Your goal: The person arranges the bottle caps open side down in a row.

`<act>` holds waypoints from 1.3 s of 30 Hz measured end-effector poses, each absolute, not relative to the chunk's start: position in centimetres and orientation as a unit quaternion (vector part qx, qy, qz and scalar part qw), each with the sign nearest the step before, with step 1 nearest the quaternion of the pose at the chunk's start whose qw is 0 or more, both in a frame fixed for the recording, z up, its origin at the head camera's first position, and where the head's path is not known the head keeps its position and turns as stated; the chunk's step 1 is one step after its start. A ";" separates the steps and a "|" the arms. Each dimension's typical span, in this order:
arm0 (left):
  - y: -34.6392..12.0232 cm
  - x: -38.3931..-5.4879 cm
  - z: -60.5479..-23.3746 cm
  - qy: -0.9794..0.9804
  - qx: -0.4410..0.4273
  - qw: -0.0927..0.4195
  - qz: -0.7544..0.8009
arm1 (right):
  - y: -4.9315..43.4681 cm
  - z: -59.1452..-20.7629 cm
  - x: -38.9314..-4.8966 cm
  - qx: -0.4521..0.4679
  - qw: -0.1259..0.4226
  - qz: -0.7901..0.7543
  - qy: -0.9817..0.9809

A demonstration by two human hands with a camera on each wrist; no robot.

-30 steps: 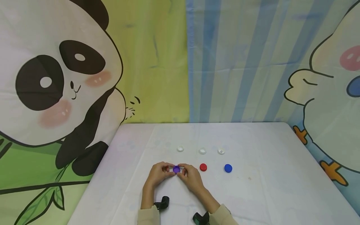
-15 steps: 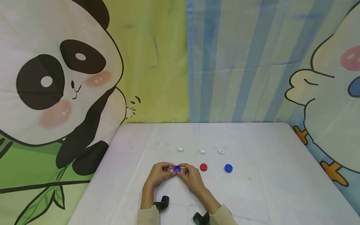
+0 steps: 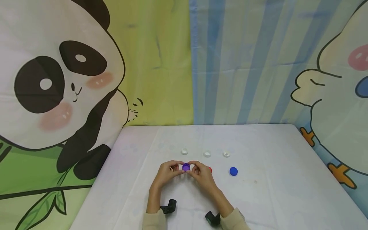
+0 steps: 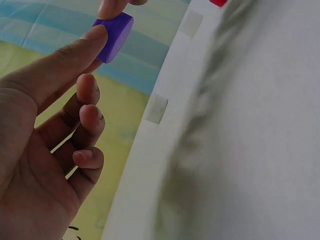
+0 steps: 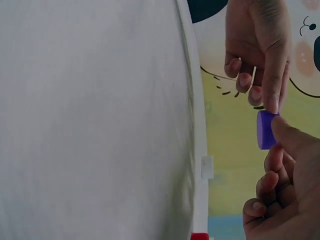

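Observation:
A purple bottle cap [image 3: 186, 167] is held between both hands, its hollow side towards the head camera. My left hand [image 3: 166, 174] pinches its left side with thumb and index finger. From the right, my right hand [image 3: 205, 177] grips the same cap between thumb and index finger. In the left wrist view the purple cap [image 4: 117, 37] shows its ridged side and is up off the table. Both hands' other fingers are loosely curled. A red cap [image 3: 210, 169] peeks out behind the right hand, mostly hidden by it.
A blue cap [image 3: 233, 171] lies to the right on the white table [image 3: 273, 191]. Farther back, a white cap [image 3: 184, 151], a second white cap [image 3: 207, 154] and a third white cap [image 3: 226, 154] form a row. Printed cloth hangs behind the table.
Both hands have raised the purple cap and moved it slightly right and away from the person. The right hand now covers most of the red cap.

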State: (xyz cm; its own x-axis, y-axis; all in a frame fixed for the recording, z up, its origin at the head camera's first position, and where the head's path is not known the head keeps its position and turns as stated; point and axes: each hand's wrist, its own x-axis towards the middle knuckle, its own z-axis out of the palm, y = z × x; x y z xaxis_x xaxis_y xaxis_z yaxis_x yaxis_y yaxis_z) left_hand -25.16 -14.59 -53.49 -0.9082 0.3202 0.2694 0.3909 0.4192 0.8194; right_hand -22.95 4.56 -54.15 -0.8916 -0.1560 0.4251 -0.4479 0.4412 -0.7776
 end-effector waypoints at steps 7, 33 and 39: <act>-12.8 -24.4 -50.8 -0.840 -0.243 0.077 -0.479 | 6.2 -51.7 -22.4 0.186 0.184 0.480 -0.837; -6.7 -20.5 -45.4 -0.785 -0.345 0.193 -0.477 | 12.3 -45.3 -16.8 0.217 0.285 0.419 -0.834; -6.0 -20.3 -45.5 -0.781 -0.343 0.173 -0.493 | 13.1 -45.6 -16.8 0.238 0.316 0.422 -0.815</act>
